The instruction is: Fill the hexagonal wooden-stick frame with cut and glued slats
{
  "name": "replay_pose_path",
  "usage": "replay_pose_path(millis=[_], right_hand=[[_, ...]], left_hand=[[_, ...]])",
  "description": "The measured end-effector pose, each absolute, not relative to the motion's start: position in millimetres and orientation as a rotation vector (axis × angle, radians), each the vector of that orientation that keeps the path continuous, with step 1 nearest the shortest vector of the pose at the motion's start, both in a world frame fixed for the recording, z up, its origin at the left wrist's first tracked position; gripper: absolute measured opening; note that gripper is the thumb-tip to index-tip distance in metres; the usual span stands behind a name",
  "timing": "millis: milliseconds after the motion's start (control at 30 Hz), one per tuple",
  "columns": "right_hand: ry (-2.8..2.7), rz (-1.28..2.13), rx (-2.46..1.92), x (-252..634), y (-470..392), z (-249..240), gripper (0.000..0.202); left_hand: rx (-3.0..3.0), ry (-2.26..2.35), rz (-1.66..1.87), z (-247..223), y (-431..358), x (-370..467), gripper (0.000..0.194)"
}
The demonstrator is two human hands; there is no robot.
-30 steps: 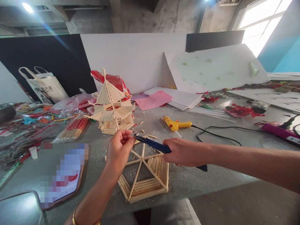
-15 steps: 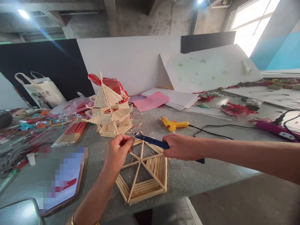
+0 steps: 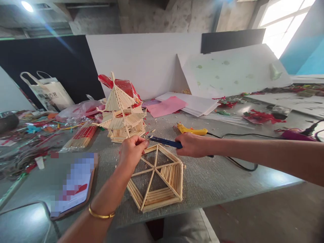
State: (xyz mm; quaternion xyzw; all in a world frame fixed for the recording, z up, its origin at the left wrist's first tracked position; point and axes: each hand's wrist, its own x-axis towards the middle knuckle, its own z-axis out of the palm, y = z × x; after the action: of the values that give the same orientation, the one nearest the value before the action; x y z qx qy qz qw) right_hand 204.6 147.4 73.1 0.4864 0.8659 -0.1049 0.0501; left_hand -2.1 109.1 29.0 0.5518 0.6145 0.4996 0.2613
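My left hand (image 3: 133, 150) is pinched shut over the far-left edge of a hexagonal stick frame (image 3: 162, 196); whatever is between its fingertips is too small to make out. From the right, my right hand (image 3: 191, 144) is closed around a slim dark blue utility knife (image 3: 164, 141), its tip pointing left, close to my left fingertips. The frame lies flat, with spokes meeting in the middle. Rows of sticks fill the outer parts of several sections. Behind my left hand stands a tiered pagoda model (image 3: 120, 101) of the same pale sticks.
A yellow glue gun (image 3: 193, 131) lies beyond my right hand, its black cord running right to a purple power strip (image 3: 296, 135). At left are a phone (image 3: 76, 189), bundled sticks (image 3: 82, 136) and craft scraps. Pink paper (image 3: 167, 106) and white sheets lie behind.
The view has shifted, so the table items appear slightly higher and further right. Both hands keep their grips, and the knife tip stays close to my left fingertips.
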Motion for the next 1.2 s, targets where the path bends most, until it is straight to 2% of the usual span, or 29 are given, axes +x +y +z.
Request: replay_pose_path(millis=[133,333,567,733,833,967,1200], right_hand=[[2.736,-0.301,1.539,190.5,164.6,74.5,0.021],[2.489,-0.653,1.624,174.6,192.5,91.3,0.030],[2.664,-0.224,1.693,153.1,222.5,66.9,0.051],[2.679,-0.257,1.749,150.5,224.6,59.0,0.049],[2.661,-0.482,1.726,167.7,209.6,63.0,0.048],[2.487,-1.289,1.688,192.1,174.4,69.4,0.045],[2.468,-1.371,1.564,188.5,137.7,72.3,0.033]], left_hand=[[1.445,1.684,1.371,29.5,127.6,1.2,0.011],[1.475,1.580,1.380,27.1,134.6,-10.7,0.013],[1.463,1.381,1.303,32.8,119.0,-13.2,0.018],[1.408,1.358,1.321,31.1,114.0,-9.6,0.021],[1.304,1.365,1.432,29.5,113.8,-6.9,0.024],[1.275,1.366,1.566,29.1,116.4,-0.2,0.025],[1.372,1.413,1.639,22.8,119.5,1.6,0.020]])
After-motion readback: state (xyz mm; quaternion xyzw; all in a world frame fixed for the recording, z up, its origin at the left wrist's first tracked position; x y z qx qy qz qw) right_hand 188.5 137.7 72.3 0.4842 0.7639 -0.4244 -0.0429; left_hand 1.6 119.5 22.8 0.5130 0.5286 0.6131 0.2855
